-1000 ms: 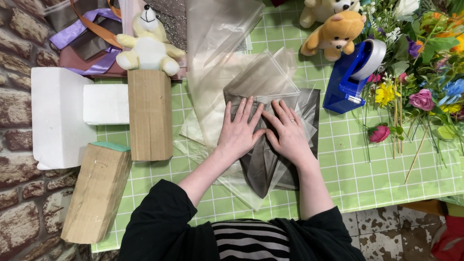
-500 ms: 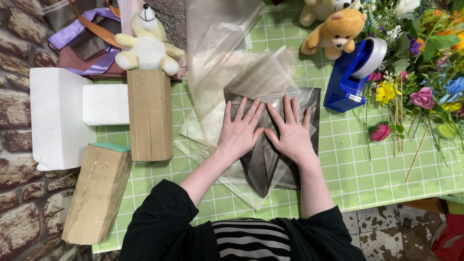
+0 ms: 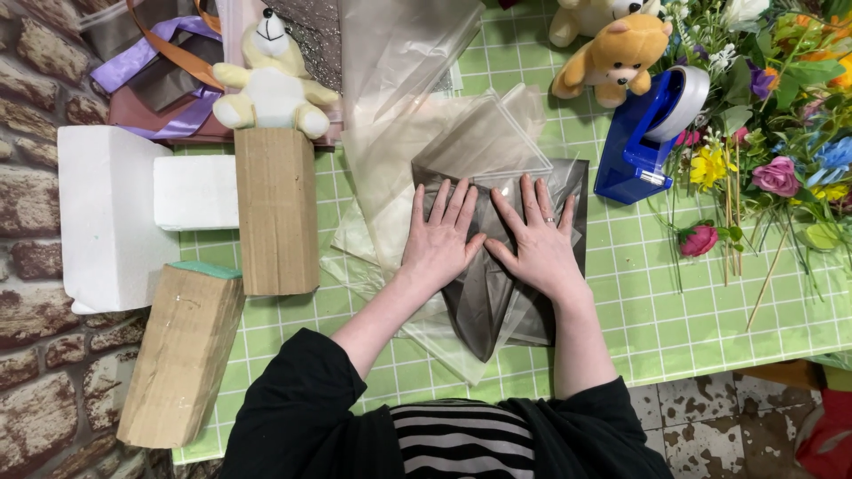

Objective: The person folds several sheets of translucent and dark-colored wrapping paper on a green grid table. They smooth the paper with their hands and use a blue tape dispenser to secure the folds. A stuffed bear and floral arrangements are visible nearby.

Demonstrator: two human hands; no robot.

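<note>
My left hand (image 3: 441,238) and my right hand (image 3: 534,241) lie flat, side by side, with fingers spread, pressing on a dark grey translucent sheet (image 3: 497,302) that is folded to a point toward me. The grey sheet rests on a pile of clear and cream cellophane sheets (image 3: 417,133) spread over the green checked tablecloth (image 3: 674,328). Neither hand grips anything.
A blue tape dispenser (image 3: 643,146) stands right of the sheets, with loose flowers (image 3: 763,177) beyond it. An orange teddy bear (image 3: 612,53) sits at the back. On the left are brown-wrapped blocks (image 3: 277,208), white foam blocks (image 3: 106,213), a cream plush toy (image 3: 271,80) and ribbons (image 3: 146,58).
Both hands have spread their fingers wider and slid slightly apart on the grey sheet. Nothing else has moved.
</note>
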